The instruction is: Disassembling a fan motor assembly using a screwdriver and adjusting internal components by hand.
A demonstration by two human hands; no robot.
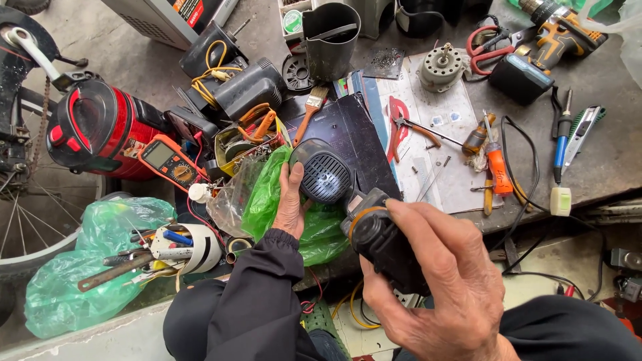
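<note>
My left hand (290, 202) grips the round vented end of a black hair-dryer-like appliance (326, 177), thumb along its side. My right hand (438, 281) wraps the appliance's black handle (378, 237), which has an orange ring near the joint. The appliance lies between both hands over a green plastic bag (267, 194) at the bench's near edge. Both sleeves are dark.
The cluttered bench holds an orange multimeter (167, 162), a red round appliance (100, 127), a paintbrush (311, 110), pliers (411, 127), an orange screwdriver (498, 167), a small motor (441, 67), a cordless drill (555, 37) and a cup of tools (177, 251). A bicycle wheel (20, 220) stands left.
</note>
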